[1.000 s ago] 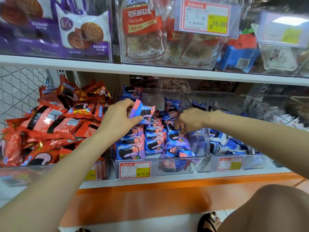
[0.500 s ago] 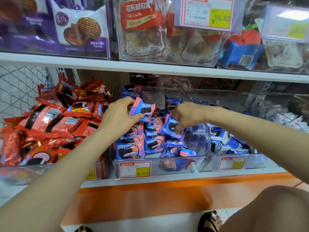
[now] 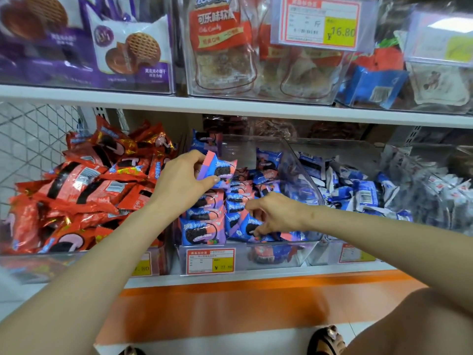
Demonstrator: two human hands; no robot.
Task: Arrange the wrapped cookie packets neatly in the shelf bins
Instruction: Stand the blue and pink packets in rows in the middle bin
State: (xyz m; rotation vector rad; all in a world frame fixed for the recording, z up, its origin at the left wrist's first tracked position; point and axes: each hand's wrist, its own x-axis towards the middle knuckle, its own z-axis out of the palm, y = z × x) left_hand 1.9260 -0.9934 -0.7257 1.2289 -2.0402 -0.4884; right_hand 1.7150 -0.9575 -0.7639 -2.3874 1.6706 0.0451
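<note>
Wrapped cookie packets (image 3: 202, 231), blue and pink, stacked in rows inside the clear middle bin (image 3: 281, 254) on the lower shelf (image 3: 268, 275). Overhead, a white upper shelf (image 3: 230, 106) carrying clear bins of purple wafer bags (image 3: 128, 47) and red-labelled sweet bags (image 3: 217, 34). Left of the middle bin, a loose heap of red packets (image 3: 84, 190) in a bin of its own; on the right, blue-and-white packets (image 3: 358, 193) piled in another. Above the back left of the rows, the left hand (image 3: 179, 183), fingers and thumb curled round a raised packet (image 3: 220, 170), held clear of the stack beneath. Low at the front right of the same bin, the right hand (image 3: 276, 216), fingers bent downward and pinching a front packet (image 3: 245, 229), tilted, just beside the front row. Fixed to the bin's front wall, a red-and-yellow price tag (image 3: 210, 261); higher up, a larger tag (image 3: 317, 21) marked 16.80.
</note>
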